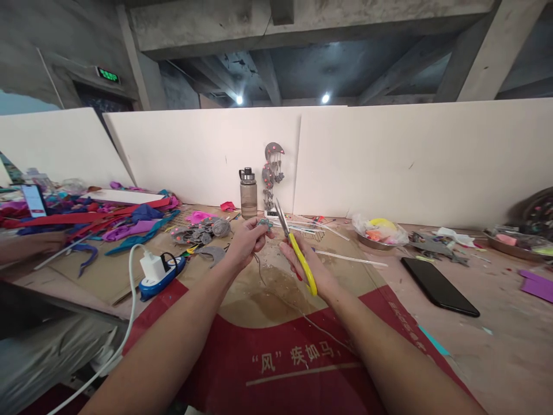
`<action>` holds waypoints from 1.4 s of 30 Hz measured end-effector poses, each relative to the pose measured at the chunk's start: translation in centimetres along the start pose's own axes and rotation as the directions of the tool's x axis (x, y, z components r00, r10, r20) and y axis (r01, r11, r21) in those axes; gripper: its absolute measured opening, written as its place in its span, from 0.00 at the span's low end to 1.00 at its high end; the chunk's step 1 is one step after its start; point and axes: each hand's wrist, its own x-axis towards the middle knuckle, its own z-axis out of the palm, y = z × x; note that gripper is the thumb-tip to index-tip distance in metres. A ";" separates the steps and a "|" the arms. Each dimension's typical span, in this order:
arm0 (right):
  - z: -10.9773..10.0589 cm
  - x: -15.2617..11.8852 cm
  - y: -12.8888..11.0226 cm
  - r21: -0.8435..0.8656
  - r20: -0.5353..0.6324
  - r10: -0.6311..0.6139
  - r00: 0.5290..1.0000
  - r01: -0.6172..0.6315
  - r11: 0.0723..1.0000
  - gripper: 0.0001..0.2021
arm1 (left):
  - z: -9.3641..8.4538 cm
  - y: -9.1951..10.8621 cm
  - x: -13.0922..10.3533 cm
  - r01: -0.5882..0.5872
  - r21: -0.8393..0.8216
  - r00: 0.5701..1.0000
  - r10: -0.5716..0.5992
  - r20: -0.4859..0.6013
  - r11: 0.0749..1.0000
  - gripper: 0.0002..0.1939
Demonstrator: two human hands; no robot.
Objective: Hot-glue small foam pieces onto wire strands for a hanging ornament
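Note:
My left hand [248, 241] pinches a small grey-green piece [264, 225] between thumb and fingertips. A thin grey yarn [313, 324] hangs below that hand and trails over the red and brown board [276, 305]. In my right hand [305, 262] are yellow-handled scissors [302, 262], their blades pointing up and away, a little right of the small piece. The blades look nearly closed. Behind my left hand lie a ball of grey yarn [222, 227] and grey felt pieces [194, 233].
A water bottle [248, 196] and a grey moon ornament [273, 173] stand by the white partition [389, 161]. A blue power strip [162, 278] is left, a black phone [439, 286] right. Another person's arm [28, 248] shows beside colourful felt strips [138, 222].

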 end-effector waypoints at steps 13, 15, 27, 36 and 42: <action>-0.3 -0.8 -0.8 -0.155 0.185 -0.067 0.980 0.097 0.983 0.19 | -0.5 0.2 0.2 0.019 0.026 1.000 -0.019 0.000 0.999 0.09; -0.3 -0.8 -0.6 -0.154 0.179 -0.060 0.982 0.088 0.984 0.19 | -0.5 0.2 0.3 0.026 0.038 1.000 -0.026 0.005 0.999 0.09; -0.3 -0.8 -0.1 -0.141 0.165 -0.002 0.986 0.025 0.990 0.18 | -1.0 0.1 0.7 0.031 0.063 0.999 -0.032 0.007 0.998 0.06; -0.3 -0.9 -0.4 -0.156 0.185 -0.009 0.983 0.038 0.987 0.16 | -1.5 0.0 0.8 0.045 0.096 0.998 -0.049 0.045 0.994 0.06; -0.3 -1.1 -0.7 -0.188 0.173 -0.043 0.984 0.076 0.979 0.16 | -1.4 0.1 0.7 0.044 0.103 0.998 -0.049 0.041 0.994 0.07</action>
